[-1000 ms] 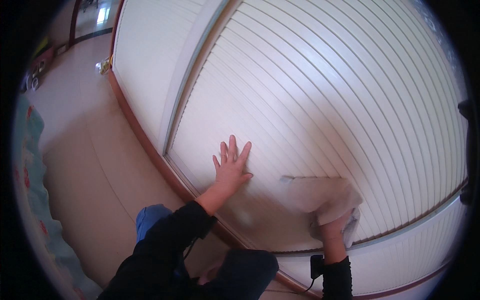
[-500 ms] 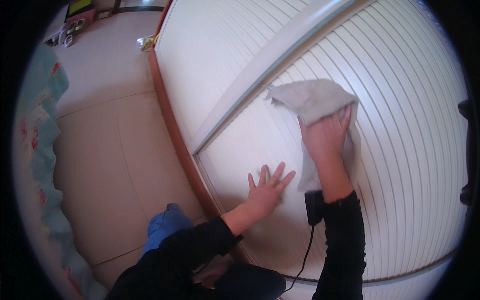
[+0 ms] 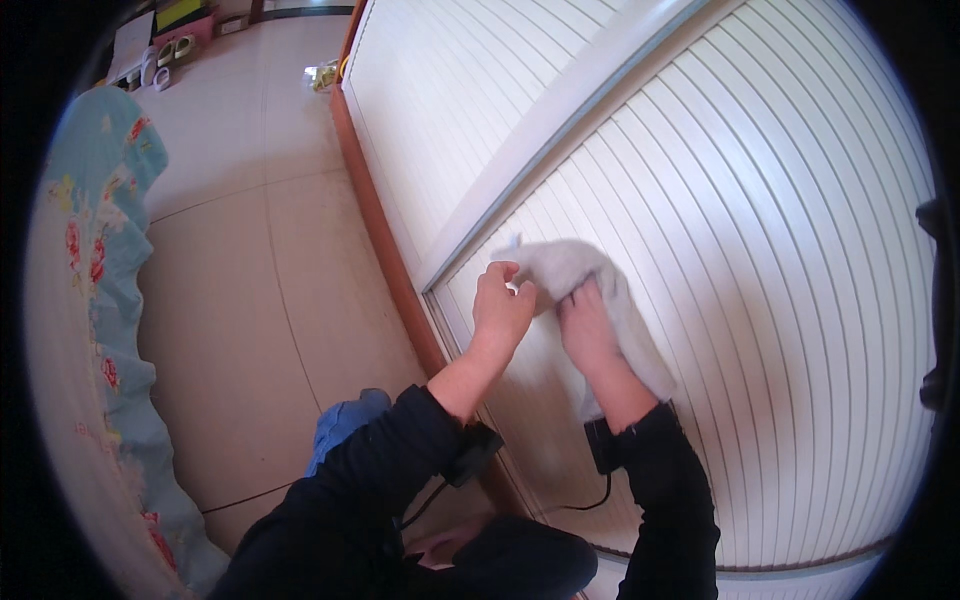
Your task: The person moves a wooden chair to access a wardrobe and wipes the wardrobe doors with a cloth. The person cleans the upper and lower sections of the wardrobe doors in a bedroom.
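Note:
My right hand (image 3: 590, 328) is closed on a grey cloth (image 3: 630, 335), its fingers bunched into the fabric. The cloth hangs in a bent fold around that hand, in front of a white ribbed sliding door panel (image 3: 790, 290). Just left of it, my left hand (image 3: 503, 310) is raised off the panel, near the cloth's upper left end. Its fingers are loosely curled, with a gap between thumb and forefinger and nothing visible in them. Black boxes with cables sit at both wrists.
A grey metal door frame (image 3: 560, 140) runs diagonally between two white panels. Reddish-brown trim (image 3: 385, 230) borders the tiled floor (image 3: 225, 330). On the left hangs a floral blue-green fabric (image 3: 120, 230); shoes (image 3: 175, 50) stand far off. My blue-clad leg (image 3: 345, 425) is below.
My right hand has drawn the cloth down and left across the panel. The left hand, spread flat on the panel before, has lifted and curled its fingers near the cloth.

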{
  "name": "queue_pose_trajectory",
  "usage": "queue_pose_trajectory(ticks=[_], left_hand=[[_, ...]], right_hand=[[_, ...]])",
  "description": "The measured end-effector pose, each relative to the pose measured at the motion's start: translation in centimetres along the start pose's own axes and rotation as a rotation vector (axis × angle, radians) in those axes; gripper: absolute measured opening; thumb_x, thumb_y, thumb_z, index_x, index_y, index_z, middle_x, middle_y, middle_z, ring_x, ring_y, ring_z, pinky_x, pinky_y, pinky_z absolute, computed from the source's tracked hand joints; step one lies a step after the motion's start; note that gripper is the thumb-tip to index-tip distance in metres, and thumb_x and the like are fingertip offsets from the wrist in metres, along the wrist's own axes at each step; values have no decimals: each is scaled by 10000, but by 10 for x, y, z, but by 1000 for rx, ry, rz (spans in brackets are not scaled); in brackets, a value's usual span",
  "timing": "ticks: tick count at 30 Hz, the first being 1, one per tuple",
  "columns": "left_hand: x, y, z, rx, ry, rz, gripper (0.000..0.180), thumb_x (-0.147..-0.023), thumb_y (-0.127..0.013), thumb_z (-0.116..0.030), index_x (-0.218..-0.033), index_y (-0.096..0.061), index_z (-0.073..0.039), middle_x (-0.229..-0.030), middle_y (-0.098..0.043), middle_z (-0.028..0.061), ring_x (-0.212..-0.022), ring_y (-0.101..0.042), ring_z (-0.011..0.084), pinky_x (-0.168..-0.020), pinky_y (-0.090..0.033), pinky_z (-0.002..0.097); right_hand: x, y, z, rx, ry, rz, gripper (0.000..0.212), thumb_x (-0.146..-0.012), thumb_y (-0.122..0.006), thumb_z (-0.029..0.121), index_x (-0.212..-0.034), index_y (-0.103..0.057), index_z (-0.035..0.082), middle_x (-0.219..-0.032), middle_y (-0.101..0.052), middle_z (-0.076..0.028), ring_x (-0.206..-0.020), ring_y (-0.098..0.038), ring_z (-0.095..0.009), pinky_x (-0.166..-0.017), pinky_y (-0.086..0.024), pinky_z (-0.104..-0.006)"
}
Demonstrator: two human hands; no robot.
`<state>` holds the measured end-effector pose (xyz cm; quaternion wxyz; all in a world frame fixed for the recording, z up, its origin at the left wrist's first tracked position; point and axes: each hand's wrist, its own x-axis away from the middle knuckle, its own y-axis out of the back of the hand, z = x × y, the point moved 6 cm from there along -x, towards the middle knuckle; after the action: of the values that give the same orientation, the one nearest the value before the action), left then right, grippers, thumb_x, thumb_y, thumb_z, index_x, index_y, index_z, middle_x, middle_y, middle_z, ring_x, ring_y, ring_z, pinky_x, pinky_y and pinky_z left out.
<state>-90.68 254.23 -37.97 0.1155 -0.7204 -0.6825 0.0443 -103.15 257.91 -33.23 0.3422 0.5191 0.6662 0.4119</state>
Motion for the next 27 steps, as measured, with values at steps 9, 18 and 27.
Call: queue_pose_trajectory(ticks=[9, 18, 27], left_hand=[[22, -32, 23, -191, 45, 194, 468, -831, -553, -248, -1194, -472, 36, -1175, -519, 216, -1098, -492, 300, -890, -408, 335], [25, -38, 21, -60, -11, 66, 456, -863, -535, -259, -1196, -468, 45, -1098, -563, 175, -930, -554, 206, -806, -433, 290], [-6, 33, -23, 206, -58, -160, 291, -883, -496, -212, -1043, -534, 28, -902, -574, 76, -784, -511, 133, -713, -422, 251]], right_hand=[[179, 22, -19, 0, -140, 467, 323, -786, -456, 109, -1081, -573, 46, -1241, -484, -127, -1203, -383, -303, -1032, -247, -462], [91, 167, -46, 395, -174, -268, 421, -709, -590, 205, -1118, -579, 103, -1175, -540, -122, -1160, -414, -333, -1028, -183, -539], [-61, 119, -18, 407, -235, -279, 463, -817, -515, 343, -1235, -496, 145, -1295, -440, -104, -1244, -310, -293, -1041, -75, -553]])
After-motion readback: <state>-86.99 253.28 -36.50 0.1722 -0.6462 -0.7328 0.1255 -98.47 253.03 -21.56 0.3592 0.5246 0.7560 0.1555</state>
